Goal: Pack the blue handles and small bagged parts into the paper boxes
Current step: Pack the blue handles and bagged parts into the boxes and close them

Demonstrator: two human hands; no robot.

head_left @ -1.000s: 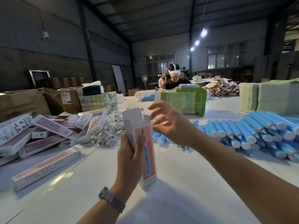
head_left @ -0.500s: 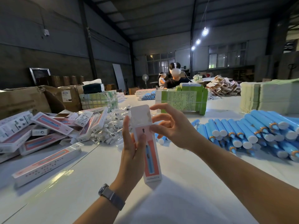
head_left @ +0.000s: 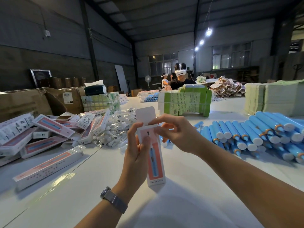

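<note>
Left hand (head_left: 138, 150) grips one pink paper box (head_left: 155, 162) upright — right hand (head_left: 174, 134) pinches its open top flap (head_left: 144, 115). Left of it packed boxes (head_left: 47, 129) lie; many blue handles (head_left: 256, 137) and bagged parts (head_left: 115, 129) wait unpacked.

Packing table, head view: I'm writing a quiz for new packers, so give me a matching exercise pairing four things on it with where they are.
Things:
1. paper box
2. blue handles
3. small bagged parts
4. green cartons

Places:
A. piled at the table's right
B. stacked at the far middle of the table
C. held upright between the left hand and right hand
D. heaped left of the hands, beside the finished boxes

Pairs: 1-C, 2-A, 3-D, 4-B
</note>
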